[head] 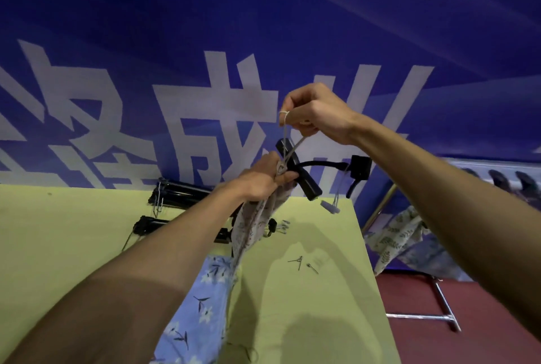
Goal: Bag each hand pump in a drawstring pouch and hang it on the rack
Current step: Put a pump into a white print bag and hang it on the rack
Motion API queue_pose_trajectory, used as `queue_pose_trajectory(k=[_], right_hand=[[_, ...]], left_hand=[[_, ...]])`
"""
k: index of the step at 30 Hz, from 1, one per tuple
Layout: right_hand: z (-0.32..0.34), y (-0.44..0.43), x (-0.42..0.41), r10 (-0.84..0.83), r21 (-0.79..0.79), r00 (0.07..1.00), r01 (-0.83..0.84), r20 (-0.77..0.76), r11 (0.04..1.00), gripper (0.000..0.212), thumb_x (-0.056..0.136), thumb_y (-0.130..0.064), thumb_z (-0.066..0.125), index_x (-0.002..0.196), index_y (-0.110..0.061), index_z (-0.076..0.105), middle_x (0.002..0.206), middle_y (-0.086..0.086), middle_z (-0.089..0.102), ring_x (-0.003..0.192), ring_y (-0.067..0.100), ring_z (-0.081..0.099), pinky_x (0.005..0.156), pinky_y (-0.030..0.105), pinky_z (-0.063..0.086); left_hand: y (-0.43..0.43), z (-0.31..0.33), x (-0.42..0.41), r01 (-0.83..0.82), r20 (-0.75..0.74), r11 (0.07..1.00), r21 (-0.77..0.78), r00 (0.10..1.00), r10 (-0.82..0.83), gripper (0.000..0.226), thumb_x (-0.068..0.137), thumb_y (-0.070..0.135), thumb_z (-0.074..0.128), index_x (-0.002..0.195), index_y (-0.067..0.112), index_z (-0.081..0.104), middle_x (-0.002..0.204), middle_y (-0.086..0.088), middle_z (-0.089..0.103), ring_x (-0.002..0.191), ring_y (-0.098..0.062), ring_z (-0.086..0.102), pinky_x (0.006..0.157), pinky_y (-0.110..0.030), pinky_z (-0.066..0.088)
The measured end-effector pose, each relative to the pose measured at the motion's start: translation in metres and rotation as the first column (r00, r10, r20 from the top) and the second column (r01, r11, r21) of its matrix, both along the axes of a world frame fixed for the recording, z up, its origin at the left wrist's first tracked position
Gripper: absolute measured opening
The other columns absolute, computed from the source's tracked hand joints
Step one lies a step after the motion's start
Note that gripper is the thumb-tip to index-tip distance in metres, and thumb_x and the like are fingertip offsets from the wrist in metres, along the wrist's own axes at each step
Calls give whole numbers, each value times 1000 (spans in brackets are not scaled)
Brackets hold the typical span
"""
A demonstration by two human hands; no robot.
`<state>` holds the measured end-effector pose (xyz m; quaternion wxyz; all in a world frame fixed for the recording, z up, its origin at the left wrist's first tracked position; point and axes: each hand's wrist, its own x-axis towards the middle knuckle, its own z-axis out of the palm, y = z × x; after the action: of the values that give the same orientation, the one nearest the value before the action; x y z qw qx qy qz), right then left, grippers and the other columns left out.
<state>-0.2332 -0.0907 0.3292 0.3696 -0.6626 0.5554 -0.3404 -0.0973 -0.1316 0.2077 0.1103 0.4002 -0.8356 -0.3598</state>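
My left hand (pixel 263 179) grips the gathered neck of a pale leaf-print drawstring pouch (pixel 251 226) that hangs down over the table. A black hand pump (pixel 301 176) sticks out of its mouth, T-handle and hose showing, with a small tag dangling on a string. Above it, my right hand (pixel 313 114) pinches the white drawstring (pixel 288 141) and holds it taut upward. Two more black pumps (pixel 175 196) lie on the yellow-green table (pixel 73 240) behind my left arm.
A blue floral pouch (pixel 199 305) lies on the table near me. Small metal needles (pixel 301 262) lie loose at the table's right side. To the right, a metal rack (pixel 380 208) carries hanging leaf-print pouches (pixel 395 234) above a red floor. A blue banner fills the background.
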Motion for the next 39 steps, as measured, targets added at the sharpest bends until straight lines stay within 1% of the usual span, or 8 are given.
queue_pose_trajectory(k=[2,7,13,17,22,26,32,39], right_hand=[[0,5,-16,-46,11,999,45,16,999,8,85,2,53,79,0,58,58,4,46,50,10,40,49,23,35],[-7,22,-59,-91,45,996,90,17,995,15,88,0,52,74,-6,54,65,5,50,57,12,46,57,27,42],[-13,54,-126,-73,57,997,72,23,996,7,88,1,54,84,-1,59,65,9,55,54,14,48,54,28,45],[-16,79,-188,-142,28,989,141,47,990,11,88,1,57,78,-5,58,50,0,53,45,11,46,49,27,45],[-32,126,-282,-189,76,982,187,22,979,4,84,4,63,86,1,61,68,23,59,55,23,51,49,27,45],[-55,162,-359,-177,215,981,189,-73,958,9,78,-1,73,81,-3,64,58,8,58,46,12,49,47,23,40],[-89,204,-444,-213,287,955,267,-207,920,14,81,-12,72,75,-1,67,62,10,67,54,10,54,54,18,41],[-152,246,-509,-470,332,880,425,64,842,20,90,3,55,76,-9,62,55,1,60,50,9,58,54,18,47]], left_hand=[[1,1,-9,2,10,1000,10,1000,-2,45,78,64,56,99,25,51,99,-2,57,90,-21,58,80,-45,49],[19,31,-34,31,-343,981,191,939,37,51,77,22,74,121,25,47,128,0,46,112,-11,46,94,-26,36],[41,57,-103,56,-494,993,102,869,2,19,85,25,66,101,15,69,101,1,71,100,-9,62,94,-29,46],[54,57,-161,106,-455,988,109,889,-45,5,85,21,66,79,21,67,89,-2,72,95,-20,66,94,-34,48],[80,54,-242,268,-475,940,209,868,-142,15,88,4,57,76,11,60,68,4,69,70,-3,63,73,-10,48],[104,38,-312,362,-424,897,252,875,-234,22,89,1,55,71,11,60,55,4,57,51,1,51,58,-7,40],[132,-1,-404,437,-308,847,302,886,-347,26,91,5,55,68,15,63,49,8,63,59,-8,57,72,-19,43],[151,-43,-482,449,-245,795,407,893,-379,24,95,7,50,75,14,62,53,6,65,65,-8,66,74,-21,53]])
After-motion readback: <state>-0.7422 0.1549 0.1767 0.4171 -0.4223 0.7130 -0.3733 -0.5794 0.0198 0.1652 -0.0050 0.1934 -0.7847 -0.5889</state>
